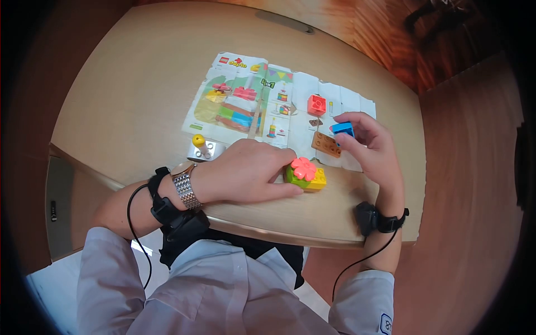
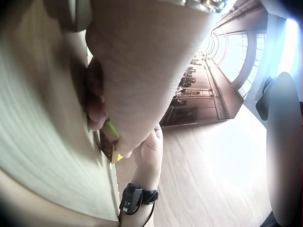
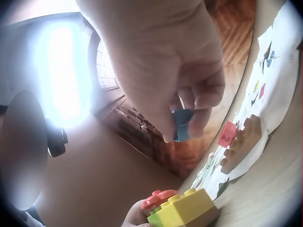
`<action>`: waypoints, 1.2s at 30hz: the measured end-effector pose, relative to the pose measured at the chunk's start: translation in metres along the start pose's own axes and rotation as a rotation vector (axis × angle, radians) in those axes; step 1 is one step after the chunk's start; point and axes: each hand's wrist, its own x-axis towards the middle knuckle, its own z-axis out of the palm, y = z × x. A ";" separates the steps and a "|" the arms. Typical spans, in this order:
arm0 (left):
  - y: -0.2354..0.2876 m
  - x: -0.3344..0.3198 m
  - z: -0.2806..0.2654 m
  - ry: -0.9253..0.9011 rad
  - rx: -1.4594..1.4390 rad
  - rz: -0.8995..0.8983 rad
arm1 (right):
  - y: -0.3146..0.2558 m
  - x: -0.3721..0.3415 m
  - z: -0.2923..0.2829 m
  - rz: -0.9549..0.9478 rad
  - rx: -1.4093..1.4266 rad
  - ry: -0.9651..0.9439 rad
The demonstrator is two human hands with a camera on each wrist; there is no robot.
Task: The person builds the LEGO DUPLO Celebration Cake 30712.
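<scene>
My right hand (image 1: 373, 146) pinches a small blue brick (image 1: 343, 130) between thumb and fingers, raised over the paper sheet. In the right wrist view the same blue brick (image 3: 182, 125) shows between the fingertips. My left hand (image 1: 248, 172) grips the side of a small build lying near the table's front. That build has a green brick (image 1: 294, 177), a yellow brick (image 1: 319, 180) and a pink flower piece (image 1: 304, 168) on top. The right wrist view shows its yellow brick (image 3: 191, 208) with brown beneath. Part of the green brick is hidden by the left hand.
A creased Duplo instruction sheet (image 1: 228, 89) lies across the table (image 1: 139, 61). On it sit a red brick (image 1: 316, 104) and a long brown brick (image 1: 326, 144). A white brick (image 1: 214, 149) bearing a yellow-topped piece (image 1: 199, 140) stands beyond the left wrist.
</scene>
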 end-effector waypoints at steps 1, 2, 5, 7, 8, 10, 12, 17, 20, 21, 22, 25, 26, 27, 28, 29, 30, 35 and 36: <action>-0.001 0.000 0.001 0.005 0.004 -0.002 | 0.000 0.001 0.000 -0.028 -0.194 0.025; -0.001 0.000 0.002 0.003 0.007 -0.003 | 0.000 0.003 -0.001 -0.055 -0.389 0.049; -0.005 0.000 0.006 0.036 0.017 0.024 | 0.016 0.007 -0.006 -0.079 -0.486 0.168; -0.006 0.000 0.007 0.052 0.020 0.034 | 0.028 0.010 -0.013 -0.084 -0.533 0.169; -0.005 0.000 0.008 0.050 0.021 0.033 | 0.031 0.010 -0.014 -0.089 -0.581 0.171; -0.003 0.000 0.007 0.037 0.023 0.018 | 0.027 0.009 -0.014 -0.060 -0.578 0.145; -0.007 0.000 0.010 0.063 0.032 0.044 | 0.021 0.008 -0.009 -0.035 -0.576 0.111; -0.014 -0.001 0.016 0.116 0.014 0.083 | -0.012 -0.004 0.003 -0.385 -0.722 0.122; -0.015 0.000 0.018 0.150 0.015 0.117 | -0.028 -0.022 0.022 -0.393 -0.520 -0.232; -0.015 0.000 0.017 0.142 0.028 0.113 | -0.028 -0.023 0.029 -0.393 -0.518 -0.233; -0.015 0.000 0.016 0.132 0.041 0.110 | -0.028 -0.025 0.038 -0.404 -0.611 -0.259; -0.012 0.001 0.015 0.098 0.050 0.061 | -0.022 -0.025 0.048 -0.403 -0.705 -0.253; -0.011 0.001 0.015 0.095 0.049 0.063 | -0.020 -0.023 0.047 -0.402 -0.652 -0.258; -0.011 0.001 0.014 0.105 0.036 0.061 | -0.019 -0.022 0.045 -0.402 -0.599 -0.264; -0.010 0.001 0.015 0.116 0.024 0.057 | -0.018 -0.019 0.041 -0.399 -0.598 -0.263; -0.010 0.001 0.015 0.112 0.021 0.057 | -0.018 -0.016 0.035 -0.344 -0.497 -0.277; -0.011 0.001 0.015 0.114 0.005 0.055 | -0.017 -0.014 0.029 -0.287 -0.395 -0.289; -0.011 0.001 0.012 0.095 -0.004 0.061 | -0.002 -0.003 -0.003 -0.216 -0.455 0.107; -0.011 0.000 0.012 0.083 0.004 0.054 | 0.006 0.002 -0.010 -0.178 -0.476 0.293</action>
